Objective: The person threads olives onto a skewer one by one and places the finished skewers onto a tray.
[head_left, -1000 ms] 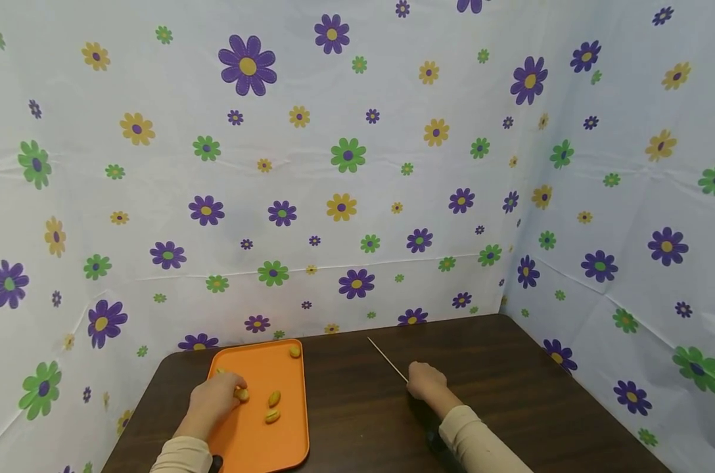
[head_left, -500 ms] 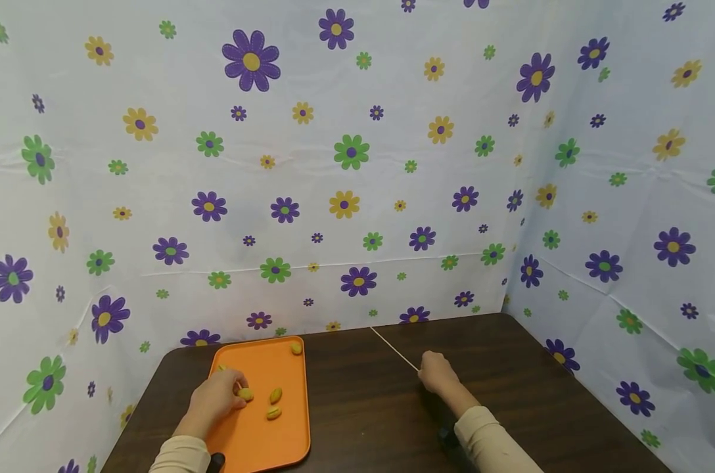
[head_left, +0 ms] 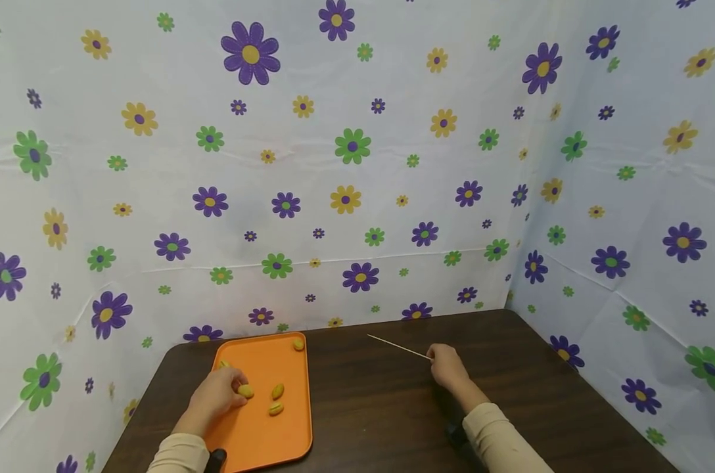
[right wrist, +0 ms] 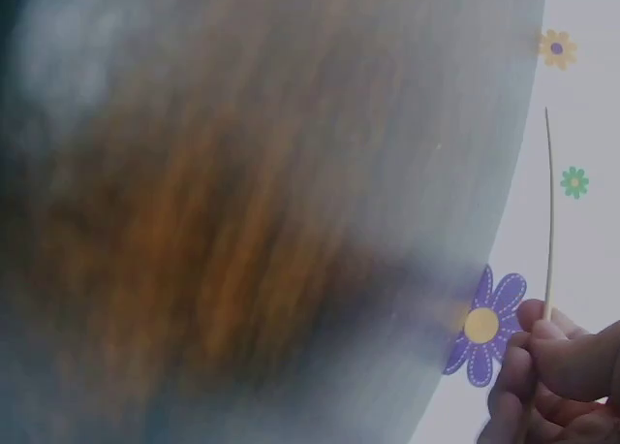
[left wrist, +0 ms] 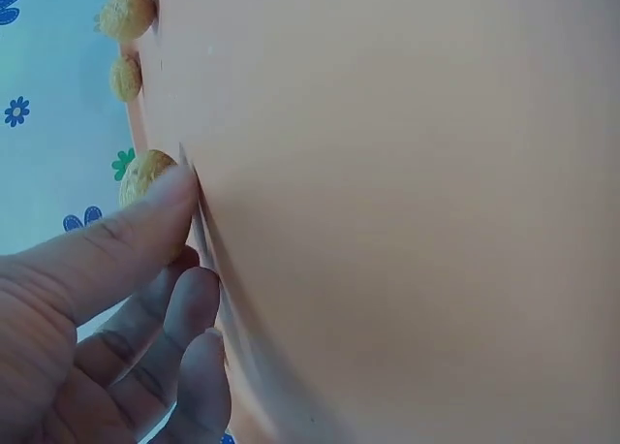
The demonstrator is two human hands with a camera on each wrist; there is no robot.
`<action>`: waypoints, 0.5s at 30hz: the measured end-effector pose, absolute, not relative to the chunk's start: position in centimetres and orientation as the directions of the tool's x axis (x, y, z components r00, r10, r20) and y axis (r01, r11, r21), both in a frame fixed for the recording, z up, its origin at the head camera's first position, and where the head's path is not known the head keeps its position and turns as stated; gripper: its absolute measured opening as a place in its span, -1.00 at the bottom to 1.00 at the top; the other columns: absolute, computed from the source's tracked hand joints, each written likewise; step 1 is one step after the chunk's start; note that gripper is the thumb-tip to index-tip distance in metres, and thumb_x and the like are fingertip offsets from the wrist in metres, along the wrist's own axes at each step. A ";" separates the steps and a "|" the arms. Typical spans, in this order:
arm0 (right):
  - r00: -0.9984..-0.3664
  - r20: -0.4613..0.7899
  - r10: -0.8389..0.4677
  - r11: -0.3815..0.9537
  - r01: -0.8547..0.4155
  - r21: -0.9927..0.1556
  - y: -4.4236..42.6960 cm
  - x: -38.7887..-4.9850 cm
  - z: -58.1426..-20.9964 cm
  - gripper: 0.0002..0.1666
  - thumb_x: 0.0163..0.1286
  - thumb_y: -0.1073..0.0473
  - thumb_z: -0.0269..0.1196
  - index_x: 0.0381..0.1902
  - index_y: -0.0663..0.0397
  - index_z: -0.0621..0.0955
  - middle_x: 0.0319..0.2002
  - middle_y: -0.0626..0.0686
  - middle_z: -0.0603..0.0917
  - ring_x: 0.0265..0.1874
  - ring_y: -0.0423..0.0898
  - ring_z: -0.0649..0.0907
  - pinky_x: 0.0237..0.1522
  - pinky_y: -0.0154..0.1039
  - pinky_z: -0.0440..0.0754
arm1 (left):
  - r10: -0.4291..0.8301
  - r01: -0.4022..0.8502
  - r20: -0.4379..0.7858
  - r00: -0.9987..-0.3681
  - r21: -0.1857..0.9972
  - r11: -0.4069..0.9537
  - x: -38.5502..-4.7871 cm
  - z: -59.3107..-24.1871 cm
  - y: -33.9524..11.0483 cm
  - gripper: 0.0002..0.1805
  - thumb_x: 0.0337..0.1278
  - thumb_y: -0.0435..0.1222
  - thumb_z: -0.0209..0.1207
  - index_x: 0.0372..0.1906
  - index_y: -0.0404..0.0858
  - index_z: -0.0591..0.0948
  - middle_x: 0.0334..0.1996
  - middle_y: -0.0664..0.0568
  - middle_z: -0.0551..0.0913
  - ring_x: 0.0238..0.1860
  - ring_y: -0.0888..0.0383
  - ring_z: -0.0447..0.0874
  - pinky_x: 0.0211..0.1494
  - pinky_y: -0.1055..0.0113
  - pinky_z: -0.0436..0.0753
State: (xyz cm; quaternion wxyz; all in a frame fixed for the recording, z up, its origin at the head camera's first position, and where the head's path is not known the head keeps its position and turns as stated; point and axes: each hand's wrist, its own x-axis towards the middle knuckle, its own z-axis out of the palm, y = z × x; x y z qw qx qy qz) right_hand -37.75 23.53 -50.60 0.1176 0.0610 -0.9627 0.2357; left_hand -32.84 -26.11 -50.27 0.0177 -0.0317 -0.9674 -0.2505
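On the left, my left hand (head_left: 217,394) pinches a small, oval, yellow-brown piece (head_left: 246,391) between thumb and fingers, low over the orange tray (head_left: 257,443). The left wrist view shows the thumb lying across that rounded piece (left wrist: 142,175). Several like pieces lie on the tray, among them an oval one (head_left: 277,391) and one with a streak along it (head_left: 276,408). My right hand (head_left: 450,369) grips the end of a thin wooden skewer (head_left: 399,347) over the table. Its tip points left, toward the tray, and carries nothing.
A dark wood-look table (head_left: 369,414) bears the tray on its left side. White cloth with printed flowers (head_left: 351,217) hangs behind the table and along its sides. Another yellow piece (head_left: 298,343) sits in the tray's far right corner.
My right hand has moved right and slightly away from me. The skewer has swung to a flatter slant, its tip now pointing more to the left. The left hand has barely moved.
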 end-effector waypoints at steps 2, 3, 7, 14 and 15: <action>-0.964 0.263 -0.041 0.874 -0.162 -0.459 23.7 -37.9 -50.5 -0.87 0.28 0.51 0.26 -0.37 0.24 0.65 -0.43 0.06 0.64 -0.37 0.02 0.63 -0.26 0.00 0.66 | 0.057 0.073 0.046 -0.997 0.510 0.857 -33.1 -50.6 -26.3 -0.72 -0.11 -0.34 0.56 -0.25 -0.25 0.71 -0.37 0.07 0.64 -0.29 0.09 0.59 -0.08 -0.04 0.65; -0.964 0.265 -0.032 0.870 -0.158 -0.466 23.8 -38.0 -50.5 -0.87 0.29 0.50 0.26 -0.38 0.23 0.64 -0.43 0.07 0.64 -0.37 0.02 0.63 -0.26 0.00 0.66 | 0.062 0.077 0.046 -0.997 0.524 0.848 -33.2 -50.7 -26.4 -0.71 -0.10 -0.32 0.55 -0.23 -0.28 0.72 -0.36 0.07 0.65 -0.28 0.08 0.60 -0.06 -0.05 0.65; -0.960 0.280 -0.022 0.856 -0.163 -0.491 24.0 -38.2 -50.5 -0.86 0.31 0.50 0.25 -0.39 0.22 0.63 -0.38 0.11 0.66 -0.34 0.04 0.64 -0.25 0.01 0.67 | 0.069 0.079 0.039 -0.997 0.569 0.819 -33.3 -51.1 -26.8 -0.69 -0.02 -0.28 0.52 -0.17 -0.34 0.74 -0.33 0.04 0.69 -0.24 0.05 0.64 0.00 -0.07 0.65; -0.963 0.270 -0.001 0.840 -0.147 -0.523 24.0 -38.7 -50.5 -0.89 0.34 0.49 0.25 -0.33 0.23 0.66 -0.33 0.12 0.68 -0.33 0.02 0.63 -0.23 0.01 0.68 | 0.035 0.027 -0.001 -0.999 0.603 0.797 -33.1 -51.2 -26.8 -0.82 0.22 -0.20 0.37 -0.23 -0.25 0.77 -0.27 0.00 0.73 -0.24 0.07 0.62 0.04 -0.08 0.64; -0.963 0.268 0.003 0.839 -0.144 -0.525 24.0 -38.8 -50.5 -0.89 0.35 0.48 0.25 -0.32 0.23 0.66 -0.33 0.11 0.67 -0.33 0.01 0.63 -0.23 0.01 0.68 | 0.031 0.022 -0.004 -1.000 0.606 0.795 -33.1 -51.2 -26.8 -0.82 0.23 -0.19 0.37 -0.26 -0.23 0.76 -0.28 0.02 0.73 -0.26 0.08 0.61 0.02 -0.06 0.64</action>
